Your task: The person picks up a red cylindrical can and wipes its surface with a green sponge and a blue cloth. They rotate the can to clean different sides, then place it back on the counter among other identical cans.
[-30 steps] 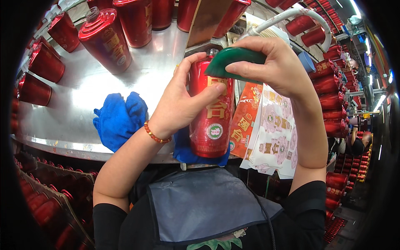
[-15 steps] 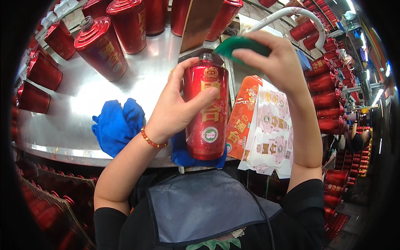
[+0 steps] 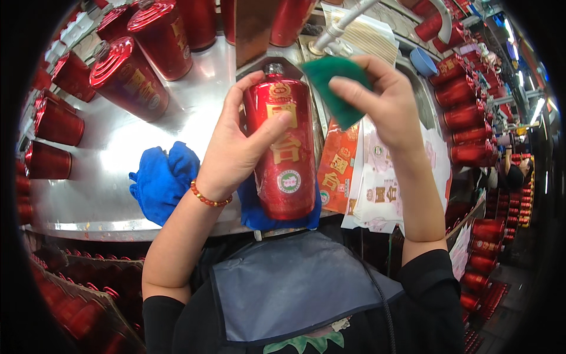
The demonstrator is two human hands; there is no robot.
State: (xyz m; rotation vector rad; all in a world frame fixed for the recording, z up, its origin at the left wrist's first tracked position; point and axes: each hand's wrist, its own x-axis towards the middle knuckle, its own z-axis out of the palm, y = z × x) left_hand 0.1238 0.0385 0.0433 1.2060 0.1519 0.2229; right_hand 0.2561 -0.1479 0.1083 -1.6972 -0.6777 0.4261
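A glossy red bottle (image 3: 292,197) with gold characters and a round green-and-white mark lies face up in front of me, its base over a blue cloth (image 3: 252,206). My left hand (image 3: 240,138) grips it near the shoulder, thumb across the front and fingers round the left side. Up by the bottle's right shoulder, apart from it, my right hand (image 3: 386,100) pinches a flat green scouring pad (image 3: 339,88) between thumb and fingers. Under that forearm are orange-red printed sheets (image 3: 339,168) and white printed sheets (image 3: 377,194).
A crumpled blue cloth (image 3: 165,183) rests on the metal table (image 3: 112,200). Several red bottles (image 3: 130,79) stand at the far left. Beyond my bottle rises a brown board (image 3: 252,32); a white pipe (image 3: 342,23) and a blue bowl (image 3: 423,62) are at the back right. Stacked red bottles (image 3: 463,115) line the right.
The green pad has turned from nearly edge-on to showing its broad face, swinging down and right. The whole view has shifted slightly; my left hand keeps its hold on the bottle.
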